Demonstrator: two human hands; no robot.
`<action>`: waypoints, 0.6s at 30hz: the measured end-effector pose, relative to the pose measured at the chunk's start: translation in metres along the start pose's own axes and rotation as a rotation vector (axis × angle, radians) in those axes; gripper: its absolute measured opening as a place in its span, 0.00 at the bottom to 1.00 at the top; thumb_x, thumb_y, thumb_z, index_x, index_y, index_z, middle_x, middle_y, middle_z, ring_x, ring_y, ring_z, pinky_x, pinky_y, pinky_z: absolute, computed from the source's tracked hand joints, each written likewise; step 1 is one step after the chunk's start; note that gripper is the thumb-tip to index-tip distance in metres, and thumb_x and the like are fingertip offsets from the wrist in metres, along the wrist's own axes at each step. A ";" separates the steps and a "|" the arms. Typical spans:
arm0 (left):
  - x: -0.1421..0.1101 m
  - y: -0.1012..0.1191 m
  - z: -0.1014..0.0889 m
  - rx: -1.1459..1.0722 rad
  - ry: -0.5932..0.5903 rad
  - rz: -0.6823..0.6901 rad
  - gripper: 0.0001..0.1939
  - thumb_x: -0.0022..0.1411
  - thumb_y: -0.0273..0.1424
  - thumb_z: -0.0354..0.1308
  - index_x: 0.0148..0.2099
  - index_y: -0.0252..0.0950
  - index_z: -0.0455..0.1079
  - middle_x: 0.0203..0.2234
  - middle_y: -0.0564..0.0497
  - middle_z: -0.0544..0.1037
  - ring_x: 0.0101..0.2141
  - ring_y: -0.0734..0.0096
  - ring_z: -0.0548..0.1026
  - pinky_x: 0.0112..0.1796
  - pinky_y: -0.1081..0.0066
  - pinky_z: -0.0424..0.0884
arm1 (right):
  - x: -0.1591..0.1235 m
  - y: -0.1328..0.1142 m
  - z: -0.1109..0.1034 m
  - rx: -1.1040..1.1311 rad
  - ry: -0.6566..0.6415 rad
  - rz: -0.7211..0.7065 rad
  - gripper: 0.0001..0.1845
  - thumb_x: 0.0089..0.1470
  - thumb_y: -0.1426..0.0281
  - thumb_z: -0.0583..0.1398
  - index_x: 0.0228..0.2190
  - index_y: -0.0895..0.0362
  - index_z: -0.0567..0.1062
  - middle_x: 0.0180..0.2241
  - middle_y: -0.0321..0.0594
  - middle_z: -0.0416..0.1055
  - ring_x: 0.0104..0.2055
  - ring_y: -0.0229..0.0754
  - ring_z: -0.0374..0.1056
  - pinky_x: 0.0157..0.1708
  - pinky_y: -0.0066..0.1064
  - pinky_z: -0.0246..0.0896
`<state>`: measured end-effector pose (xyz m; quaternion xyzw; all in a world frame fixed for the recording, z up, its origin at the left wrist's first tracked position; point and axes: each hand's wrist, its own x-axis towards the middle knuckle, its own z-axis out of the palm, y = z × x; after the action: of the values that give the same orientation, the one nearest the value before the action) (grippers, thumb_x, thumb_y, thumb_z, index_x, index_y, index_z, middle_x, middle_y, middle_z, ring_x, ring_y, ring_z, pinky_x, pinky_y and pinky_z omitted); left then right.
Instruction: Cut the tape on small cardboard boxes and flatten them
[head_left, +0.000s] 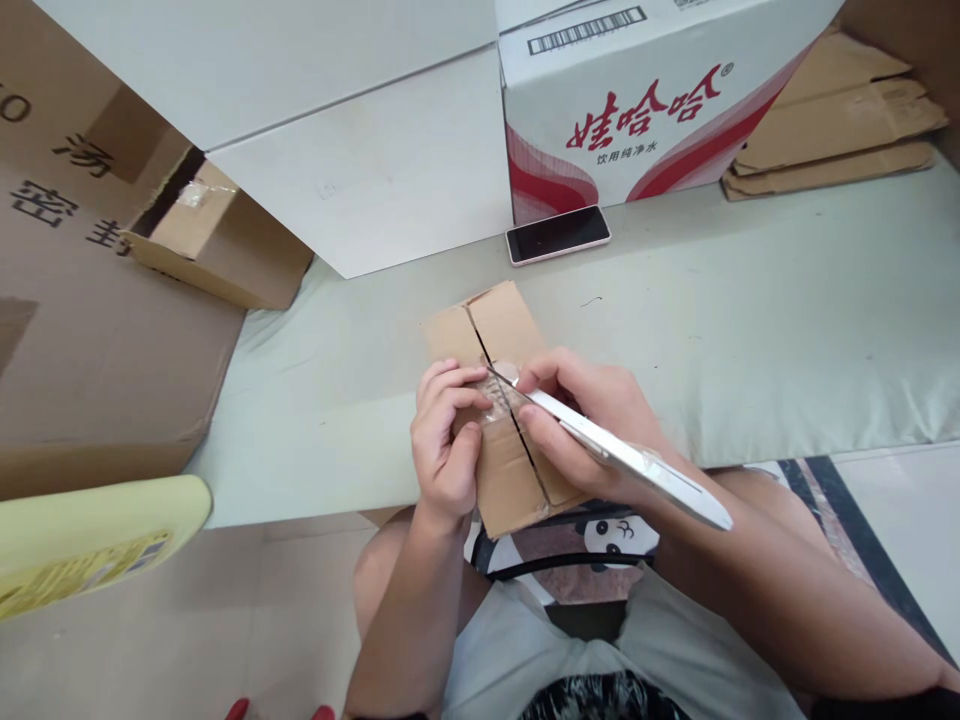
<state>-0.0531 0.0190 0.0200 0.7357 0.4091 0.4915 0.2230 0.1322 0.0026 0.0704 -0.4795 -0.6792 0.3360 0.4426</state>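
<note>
A small brown cardboard box point(504, 478) lies near the front edge of the pale green padded surface, a dark seam running along its top. Clear tape point(496, 400) crosses the seam near the middle. My left hand point(448, 440) is closed on the box's left side, its curled fingertips on the top beside the tape. In my right hand point(592, 420) is a white utility knife point(630, 458), gripped between thumb and fingers. Its thin blade points left and its tip is at the tape over the seam, close to my left fingertips.
Behind the box lies a phone point(559, 235) against a white and red carton point(637, 120). Large white boxes point(375, 180) and a big brown carton point(112, 350) stand at left. Flattened cardboard point(832, 130) is stacked back right. A yellow container point(97, 540) juts in at lower left.
</note>
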 end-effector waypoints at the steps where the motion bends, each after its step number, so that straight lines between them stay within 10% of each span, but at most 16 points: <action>1: 0.000 0.000 0.000 0.007 0.001 -0.002 0.07 0.64 0.29 0.52 0.38 0.41 0.71 0.46 0.50 0.82 0.52 0.58 0.76 0.61 0.49 0.67 | 0.000 0.000 0.000 0.001 0.000 0.002 0.02 0.57 0.69 0.58 0.34 0.54 0.69 0.20 0.27 0.67 0.20 0.31 0.56 0.24 0.26 0.52; 18: 0.000 0.000 0.001 -0.012 0.003 -0.007 0.07 0.65 0.30 0.53 0.39 0.42 0.72 0.46 0.50 0.82 0.51 0.57 0.75 0.62 0.48 0.67 | 0.000 -0.001 -0.001 0.009 -0.026 0.034 0.03 0.56 0.69 0.58 0.35 0.53 0.68 0.21 0.28 0.67 0.21 0.33 0.58 0.26 0.29 0.54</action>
<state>-0.0524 0.0186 0.0197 0.7323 0.4092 0.4941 0.2286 0.1325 0.0026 0.0716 -0.4846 -0.6750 0.3531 0.4300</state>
